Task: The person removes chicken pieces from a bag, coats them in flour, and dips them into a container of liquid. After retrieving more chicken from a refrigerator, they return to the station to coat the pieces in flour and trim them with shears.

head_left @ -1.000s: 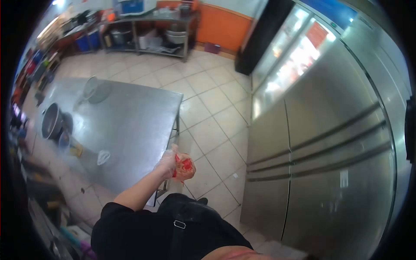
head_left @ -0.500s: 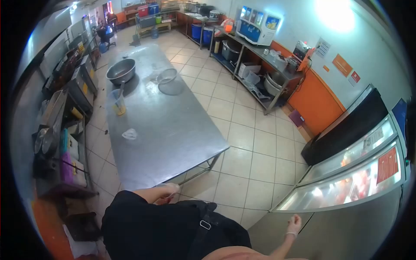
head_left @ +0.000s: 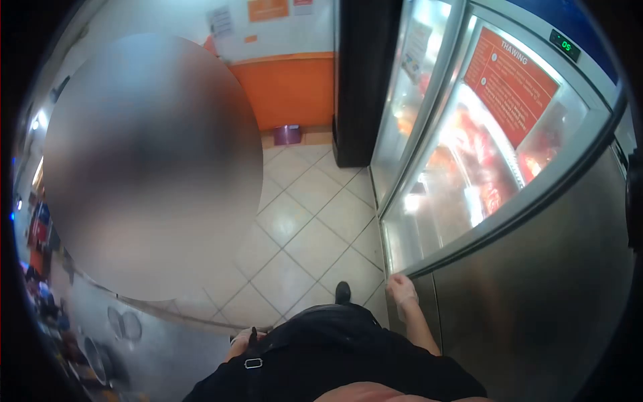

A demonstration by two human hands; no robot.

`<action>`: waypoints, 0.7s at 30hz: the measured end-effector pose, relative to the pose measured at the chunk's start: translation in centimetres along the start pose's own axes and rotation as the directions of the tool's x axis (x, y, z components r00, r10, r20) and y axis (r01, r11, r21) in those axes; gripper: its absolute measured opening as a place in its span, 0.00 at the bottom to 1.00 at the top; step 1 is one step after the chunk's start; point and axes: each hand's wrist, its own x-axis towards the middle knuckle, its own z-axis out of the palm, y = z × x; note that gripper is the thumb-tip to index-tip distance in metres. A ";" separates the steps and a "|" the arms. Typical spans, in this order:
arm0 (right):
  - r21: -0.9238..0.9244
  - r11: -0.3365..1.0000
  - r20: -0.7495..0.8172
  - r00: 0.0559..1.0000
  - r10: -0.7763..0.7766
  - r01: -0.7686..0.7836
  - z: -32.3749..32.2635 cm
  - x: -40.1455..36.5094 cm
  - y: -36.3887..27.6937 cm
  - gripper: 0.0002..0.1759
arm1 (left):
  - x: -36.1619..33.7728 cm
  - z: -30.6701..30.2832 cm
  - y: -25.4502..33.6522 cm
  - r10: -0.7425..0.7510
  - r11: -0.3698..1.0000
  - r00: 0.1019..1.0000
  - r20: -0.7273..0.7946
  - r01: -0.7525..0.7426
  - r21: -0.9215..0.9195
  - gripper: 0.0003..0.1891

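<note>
My right hand [head_left: 402,290], in a clear glove, has its fingers curled at the lower left corner of a lit glass fridge door [head_left: 492,214]. Its fingertips are right at the door's bottom frame, above a steel panel [head_left: 536,295]. My left hand [head_left: 242,340], gloved too, is low beside my body near the edge of the steel table [head_left: 177,352]. Its fingers are bent and partly hidden behind a black strap [head_left: 253,345] with a buckle; I cannot tell what they hold. Packages with red in them show blurrily behind the glass, under a red "THAWING" sign [head_left: 512,84].
A large blurred patch [head_left: 154,167] covers the upper left. Two round mesh strainers [head_left: 125,324] and a metal bowl [head_left: 98,360] are on the table. A tall black panel [head_left: 365,80] stands left of the fridge. A purple object [head_left: 288,135] lies by the orange wall [head_left: 284,94].
My view has swung right, from the table to the fridge. My right hand has moved up to the door's lower corner. The blurred patch has come into view.
</note>
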 end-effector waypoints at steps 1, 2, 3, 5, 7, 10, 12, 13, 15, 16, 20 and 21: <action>-0.084 0.985 -0.142 0.977 -0.159 0.149 0.3 3.6 -2.8 0.17 | 1.4 -1.0 3.4 -0.009 0.993 0.999 -0.045 0.004 -0.116 0.18; 0.142 0.943 -0.239 0.934 -0.264 0.302 0.1 6.7 -7.4 0.22 | 2.5 -1.9 7.0 -0.007 0.973 0.997 -0.081 -0.012 -0.229 0.17; 0.186 0.901 -0.346 0.884 -0.314 0.392 -1.0 11.0 -11.7 0.20 | 3.8 -3.1 10.7 -0.001 0.941 0.994 -0.111 -0.037 -0.337 0.17; -0.010 0.834 -0.553 0.692 -0.464 0.551 -4.9 17.7 -20.7 0.26 | 6.0 -5.7 17.5 0.017 0.854 0.990 -0.140 -0.087 -0.513 0.17; 0.009 0.750 -0.700 0.540 -0.468 0.661 -8.9 20.3 -31.3 0.28 | 8.3 -8.4 24.4 0.052 0.736 0.993 -0.106 -0.110 -0.668 0.17; -0.158 0.756 -0.831 0.329 -0.449 0.635 -12.6 28.4 -40.9 0.29 | 13.2 -12.0 33.9 0.147 0.596 0.989 -0.003 -0.091 -0.797 0.17; -0.291 0.730 -0.857 0.172 -0.487 0.618 -13.1 30.5 -46.2 0.30 | 17.6 -13.8 40.3 0.211 0.556 0.976 0.057 -0.072 -0.828 0.17; -0.300 0.750 -0.873 0.148 -0.465 0.589 -12.8 31.2 -48.2 0.30 | 20.1 -14.6 43.4 0.241 0.546 0.967 0.087 -0.061 -0.836 0.17; -0.178 0.878 -0.959 0.120 -0.255 0.443 -11.7 32.0 -50.7 0.30 | 24.6 -16.3 50.0 0.291 0.573 0.943 0.164 -0.034 -0.819 0.17; -0.171 0.897 -0.970 0.090 -0.226 0.407 -11.5 32.2 -51.4 0.30 | 26.4 -17.1 53.6 0.315 0.598 0.925 0.211 -0.021 -0.801 0.17; -0.012 0.780 -0.973 -0.186 0.134 0.625 -11.4 36.0 -54.0 0.23 | 31.6 -20.0 66.2 0.355 0.732 0.839 0.412 0.024 -0.681 0.18; 0.088 0.813 -0.976 -0.115 0.187 0.576 -11.2 35.3 -54.9 0.22 | 32.4 -20.6 68.7 0.353 0.764 0.819 0.452 0.027 -0.645 0.18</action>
